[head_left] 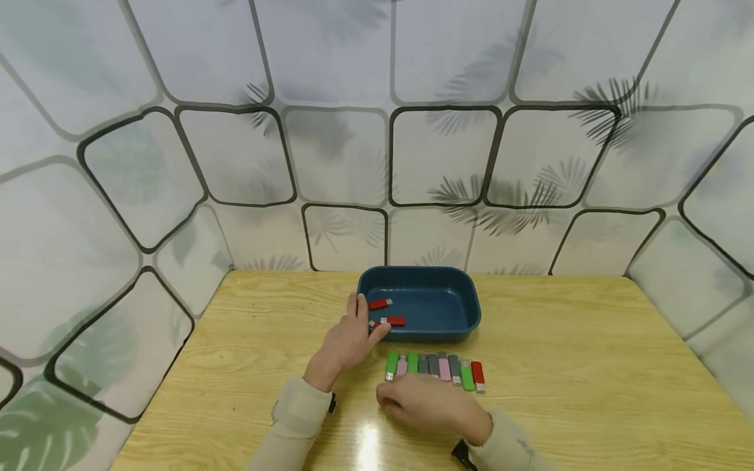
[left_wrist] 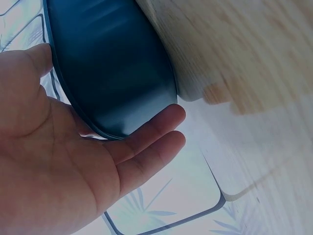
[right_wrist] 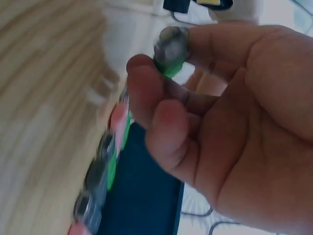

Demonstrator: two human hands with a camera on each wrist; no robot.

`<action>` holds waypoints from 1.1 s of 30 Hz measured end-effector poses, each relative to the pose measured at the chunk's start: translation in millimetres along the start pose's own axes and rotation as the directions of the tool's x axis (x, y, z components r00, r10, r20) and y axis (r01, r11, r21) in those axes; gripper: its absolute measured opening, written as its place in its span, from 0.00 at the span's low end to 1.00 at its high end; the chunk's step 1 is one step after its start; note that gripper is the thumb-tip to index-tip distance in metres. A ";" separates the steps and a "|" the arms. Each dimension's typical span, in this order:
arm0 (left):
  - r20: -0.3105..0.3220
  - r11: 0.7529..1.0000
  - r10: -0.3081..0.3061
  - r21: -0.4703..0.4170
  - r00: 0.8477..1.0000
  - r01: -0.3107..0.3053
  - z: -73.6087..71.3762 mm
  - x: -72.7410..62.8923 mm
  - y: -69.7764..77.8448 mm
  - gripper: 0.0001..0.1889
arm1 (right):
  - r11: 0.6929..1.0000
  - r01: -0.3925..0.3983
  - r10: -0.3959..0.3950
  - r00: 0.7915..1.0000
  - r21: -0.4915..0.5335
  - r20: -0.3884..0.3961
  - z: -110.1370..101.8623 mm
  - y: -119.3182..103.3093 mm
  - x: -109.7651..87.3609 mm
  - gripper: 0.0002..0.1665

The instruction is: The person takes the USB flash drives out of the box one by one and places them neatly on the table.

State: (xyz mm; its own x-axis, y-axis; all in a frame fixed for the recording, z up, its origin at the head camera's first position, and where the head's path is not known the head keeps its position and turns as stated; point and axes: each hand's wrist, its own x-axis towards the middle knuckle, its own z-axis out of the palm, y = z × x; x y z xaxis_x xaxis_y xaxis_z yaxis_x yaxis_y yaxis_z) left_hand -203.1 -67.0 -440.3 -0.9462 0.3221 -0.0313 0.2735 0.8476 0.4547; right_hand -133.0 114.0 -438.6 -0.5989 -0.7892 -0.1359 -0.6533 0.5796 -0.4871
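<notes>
My left hand (head_left: 347, 337) holds the near left corner of a dark blue plastic box (head_left: 474, 311). In the left wrist view, two fingers (left_wrist: 151, 127) lie along the outside of its wall, while the thumb reaches over the rim. Red USB sticks (head_left: 396, 321) lie inside at the left. My right hand (head_left: 427, 400) hovers in front of a row of USB sticks; in the right wrist view it pinches a green USB stick (right_wrist: 171, 51) with a metal end. That row holds green, pink and grey sticks, with a red USB stick (head_left: 478, 373) at its right end. The hand hides part of the row.
Everything stands on a light wooden table (head_left: 565, 366). A patterned wall covering (head_left: 341, 163) rises right behind the table and along its sides. The box's far side is close to the table's back edge.
</notes>
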 end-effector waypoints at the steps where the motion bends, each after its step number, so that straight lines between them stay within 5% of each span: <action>1: 0.003 1.000 0.001 -0.002 1.000 -0.001 -0.1 0.1 0.1 0.47 | 1.000 -0.009 0.010 1.000 -0.010 0.015 1.3 -1.9 1.7 0.04; 8: 0.002 1.000 0.002 0.007 1.000 -0.002 -1.7 1.1 1.2 0.47 | 0.995 -0.074 0.079 0.994 -0.070 0.074 6.0 -10.3 6.6 0.03; 33: 0.008 1.000 -0.011 0.011 1.000 0.010 3.9 3.1 -0.9 0.47 | 0.953 -0.209 0.207 0.978 -0.217 -0.030 13.0 -5.2 17.6 0.12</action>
State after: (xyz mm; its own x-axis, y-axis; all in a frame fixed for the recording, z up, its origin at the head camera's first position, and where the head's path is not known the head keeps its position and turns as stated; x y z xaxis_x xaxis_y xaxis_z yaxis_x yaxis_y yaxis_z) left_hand -205.6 -65.1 -444.2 -0.9477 0.3164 -0.0429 0.2654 0.8554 0.4448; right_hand -134.1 94.5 -449.7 -0.7350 -0.6454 -0.2078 -0.5985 0.7616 -0.2486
